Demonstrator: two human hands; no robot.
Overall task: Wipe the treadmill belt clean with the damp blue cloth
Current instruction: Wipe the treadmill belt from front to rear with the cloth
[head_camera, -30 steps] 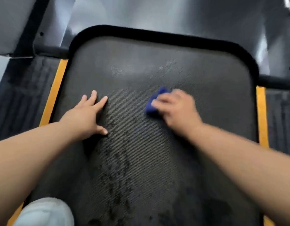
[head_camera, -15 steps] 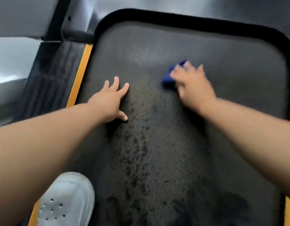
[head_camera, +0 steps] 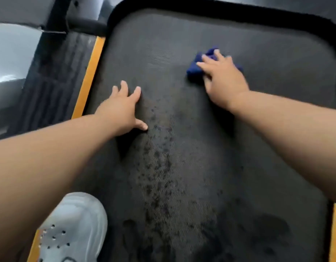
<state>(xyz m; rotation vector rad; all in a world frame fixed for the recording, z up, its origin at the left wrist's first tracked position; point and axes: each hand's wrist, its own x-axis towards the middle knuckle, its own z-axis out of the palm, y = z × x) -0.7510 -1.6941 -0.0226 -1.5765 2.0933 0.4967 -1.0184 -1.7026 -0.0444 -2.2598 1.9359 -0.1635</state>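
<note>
Far left: grey ribbed side rail (head_camera: 55, 87), then orange edge stripe (head_camera: 89, 76). White perforated shoe (head_camera: 72, 229) sits bottom left at the belt edge. We see more of the shoe than a second ago, so part of the shift is the camera swinging, not the hands.

Left hand (head_camera: 121, 108): flat, fingers spread, palm down on the dark woven treadmill belt (head_camera: 163, 53), holding nothing. It's on the same spot of the belt as half a second ago; we read it as a brace.

Middle: dark speckled band (head_camera: 159, 167) runs from beside the left thumb down toward us. It looks unchanged, not wiped yet.

Right of that: crumpled blue cloth (head_camera: 195, 69) lies on the far right-centre of the belt, under the right hand (head_camera: 222, 80). The fingers are straight and spread on top, pressing the cloth down, not curled round it. The cloth pokes out to the left and past the fingertips. The hand's edges are blurred, so it's moving. A second ago this hand was level with the left one; now it's clearly farther up, nearer the black rounded border (head_camera: 220, 10). The stroke went away from us.

Meaning: the far right patch is getting covered and shows no specks. The speckled band still needs passes, so we judge the task well short of done.
</note>
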